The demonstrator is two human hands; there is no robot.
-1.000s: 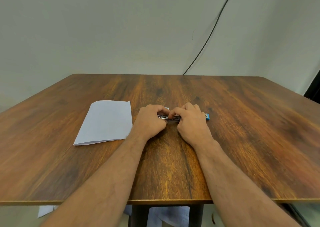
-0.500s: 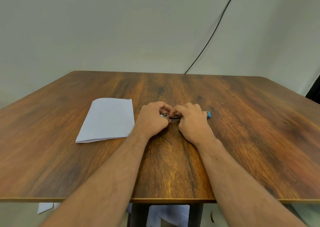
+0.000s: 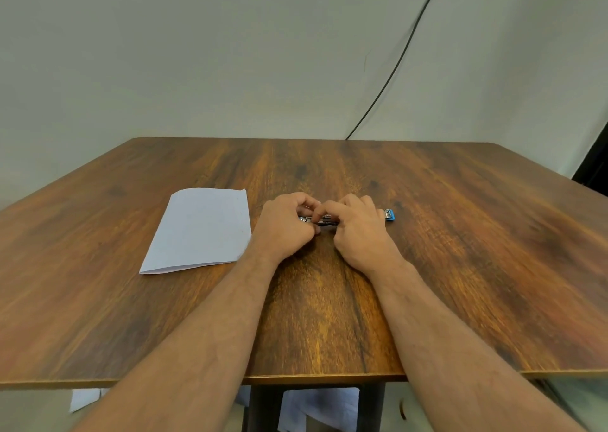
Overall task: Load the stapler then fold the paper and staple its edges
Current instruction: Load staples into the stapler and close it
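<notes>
A small blue stapler [image 3: 389, 215] lies on the wooden table [image 3: 460, 250] at the centre, its metal part showing between my two hands and its blue end sticking out to the right. My left hand [image 3: 284, 227] and my right hand [image 3: 360, 231] both rest on the table with fingers curled over the stapler, fingertips meeting at its metal middle. Whether staples are in it is hidden by my fingers. A folded white paper [image 3: 200, 229] lies flat to the left of my left hand, apart from it.
The table's front edge runs just below my forearms. A black cable [image 3: 394, 69] hangs down the wall behind the table's far edge. Below the table, white sheets [image 3: 316, 408] lie on the floor beside a dark table leg [image 3: 263, 408].
My hands have stayed on the stapler, with only small finger movements. The view has shifted slightly.
</notes>
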